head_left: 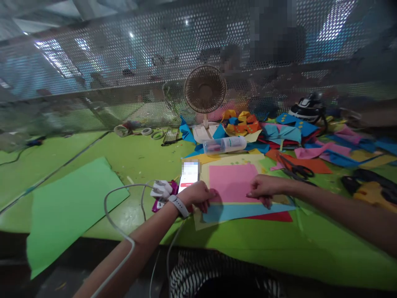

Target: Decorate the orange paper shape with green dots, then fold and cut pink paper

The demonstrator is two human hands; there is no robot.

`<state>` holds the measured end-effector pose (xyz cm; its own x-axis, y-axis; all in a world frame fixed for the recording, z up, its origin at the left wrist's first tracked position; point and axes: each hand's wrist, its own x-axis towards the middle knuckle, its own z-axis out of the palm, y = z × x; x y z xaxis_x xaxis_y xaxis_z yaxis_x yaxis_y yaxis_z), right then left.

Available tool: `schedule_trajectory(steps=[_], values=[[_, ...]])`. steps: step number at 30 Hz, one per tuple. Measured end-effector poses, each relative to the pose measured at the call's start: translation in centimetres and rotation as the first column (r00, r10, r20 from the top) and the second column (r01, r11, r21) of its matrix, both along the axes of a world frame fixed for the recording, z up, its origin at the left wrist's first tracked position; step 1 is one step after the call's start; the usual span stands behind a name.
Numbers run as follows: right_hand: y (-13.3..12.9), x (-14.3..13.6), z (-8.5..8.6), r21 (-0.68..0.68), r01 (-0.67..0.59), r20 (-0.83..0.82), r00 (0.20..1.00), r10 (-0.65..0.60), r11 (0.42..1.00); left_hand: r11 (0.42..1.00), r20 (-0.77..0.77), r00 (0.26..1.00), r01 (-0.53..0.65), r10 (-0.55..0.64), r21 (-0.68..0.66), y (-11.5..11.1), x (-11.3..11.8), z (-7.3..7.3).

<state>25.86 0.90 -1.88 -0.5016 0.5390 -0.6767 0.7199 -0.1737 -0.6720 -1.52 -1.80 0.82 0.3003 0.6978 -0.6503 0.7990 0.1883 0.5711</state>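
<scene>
A sheet of pink paper [232,182] lies between my two hands, on top of pale yellow, blue and red sheets. My left hand [200,195], with a white watch strap at the wrist, has its fingers closed at the pink sheet's left edge. At the opposite edge, my right hand [263,189] pinches the paper between thumb and curled fingers. Below the pink sheet, a strip of blue paper [245,212] sticks out, and red paper [274,216] shows under that. A lit phone [190,176] lies just beyond my left hand.
A white charger plug [161,189] and cable lie left of my left hand. Green paper [74,207] hangs over the table's front edge. Scissors [296,169] rest beyond my right forearm. Behind are a clear bottle [225,145], a fan [205,89] and heaped paper cutouts [282,132].
</scene>
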Motion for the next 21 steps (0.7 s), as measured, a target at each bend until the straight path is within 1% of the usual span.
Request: schedule_trajectory(steps=[4, 6, 9, 10, 11, 12, 13, 14, 15, 16, 17, 19, 21], values=[[0.0, 0.1, -0.2, 0.004, 0.013, -0.006, 1.0, -0.013, 1.0, 0.997, -0.052, 0.997, -0.046, 0.049, 0.063, -1.1, -0.8, 0.3], [-0.1, 0.1, -0.4, 0.008, 0.014, -0.01, 1.0, -0.014, 1.0, 0.987, -0.075, 0.994, -0.064, 0.076, 0.15, -2.1, -0.7, 0.8], [-0.3, 0.2, -0.5, 0.056, 0.003, -0.017, 1.0, -0.002, 0.998, 0.935, -0.092, 0.989, -0.078, 0.117, 0.346, -3.9, 0.5, 1.5], [-0.4, 0.3, -0.5, 0.086, -0.007, -0.02, 1.0, 0.009, 0.996, 0.899, -0.094, 0.989, -0.066, 0.118, 0.433, -4.5, 1.2, 1.5], [-0.4, 0.4, -0.5, 0.127, -0.02, -0.02, 1.0, 0.023, 0.992, 0.815, -0.108, 0.993, 0.021, 0.051, 0.58, -4.9, 1.8, 1.4], [-0.5, 0.5, -0.5, 0.18, -0.034, -0.014, 0.999, 0.038, 0.983, 0.727, -0.124, 0.991, 0.126, -0.057, 0.675, -5.2, 2.5, 1.1], [-0.6, 0.6, -0.4, 0.24, -0.05, -0.005, 0.999, 0.052, 0.97, 0.63, -0.146, 0.974, 0.223, -0.171, 0.744, -5.4, 3.0, 0.7], [-0.6, 0.7, -0.4, 0.302, -0.064, 0.007, 0.998, 0.065, 0.951, 0.529, -0.185, 0.945, 0.305, -0.268, 0.792, -5.4, 3.5, 0.1], [-0.6, 0.7, -0.3, 0.362, -0.08, 0.021, 0.997, 0.077, 0.929, 0.455, -0.229, 0.918, 0.364, -0.324, 0.813, -5.4, 3.8, -0.6], [-0.7, 0.7, -0.2, 0.412, -0.094, 0.038, 0.996, 0.086, 0.906, 0.422, -0.27, 0.895, 0.411, -0.354, 0.808, -5.3, 3.9, -1.4], [-0.8, 0.6, -0.1, 0.456, -0.105, 0.054, 0.994, 0.091, 0.884, 0.418, -0.298, 0.881, 0.442, -0.367, 0.793, -5.2, 3.9, -2.1], [-1.0, 0.2, 0.3, 0.538, -0.117, 0.07, 0.993, 0.095, 0.835, 0.45, -0.334, 0.868, 0.48, -0.367, 0.753, -5.2, 3.6, -3.3], [-1.5, -0.1, 0.7, 0.621, -0.11, 0.065, 0.994, 0.089, 0.776, 0.464, -0.35, 0.869, 0.486, -0.35, 0.741, -5.3, 3.1, -4.0]])
